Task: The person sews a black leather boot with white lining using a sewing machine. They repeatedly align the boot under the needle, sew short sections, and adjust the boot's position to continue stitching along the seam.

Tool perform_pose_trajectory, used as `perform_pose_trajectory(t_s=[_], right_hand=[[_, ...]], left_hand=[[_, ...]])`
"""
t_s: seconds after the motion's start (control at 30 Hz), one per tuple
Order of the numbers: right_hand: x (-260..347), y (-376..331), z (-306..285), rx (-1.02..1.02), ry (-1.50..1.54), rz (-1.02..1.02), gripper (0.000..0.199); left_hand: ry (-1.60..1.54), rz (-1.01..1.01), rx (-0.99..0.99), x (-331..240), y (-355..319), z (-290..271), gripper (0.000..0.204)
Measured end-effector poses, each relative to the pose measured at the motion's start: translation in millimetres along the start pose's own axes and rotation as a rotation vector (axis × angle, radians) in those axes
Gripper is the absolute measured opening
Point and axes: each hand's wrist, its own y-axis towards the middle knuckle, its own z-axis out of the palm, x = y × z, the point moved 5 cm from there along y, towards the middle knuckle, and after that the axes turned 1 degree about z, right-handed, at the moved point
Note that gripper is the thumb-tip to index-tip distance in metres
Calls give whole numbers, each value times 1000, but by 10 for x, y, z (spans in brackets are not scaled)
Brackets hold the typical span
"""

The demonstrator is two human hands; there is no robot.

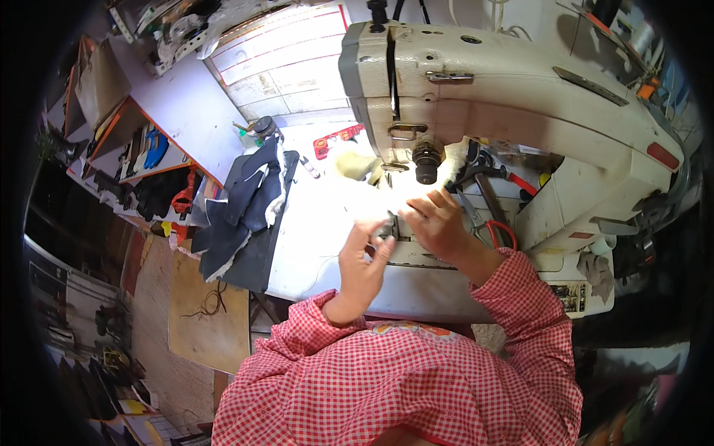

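Note:
A small grey piece of material (387, 225) lies on the brightly lit white bed of a cream sewing machine (506, 97), just below the needle area (426, 167). My left hand (362, 262) pinches its left edge with the fingertips. My right hand (437, 223) presses on its right side, fingers bent over it. Both sleeves are red-and-white check.
A stack of dark blue cut pieces with pale lining (249, 204) lies at the table's left end. Red-handled scissors (497, 229) rest right of my right hand. Shelves with tools and dark pieces (141, 160) stand at the left. A wooden board (208, 316) sits below the table.

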Motion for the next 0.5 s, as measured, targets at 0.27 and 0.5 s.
perform_pose_trajectory(t_s=[0.27,0.5], right_hand=[[10,62,-36,-23,41,-54,16],[35,80,-24,-64,32,-4,15]], left_hand=[[-662,-785,-35,441,214,353,30],[-638,-888,-29,484,293,306,23]])
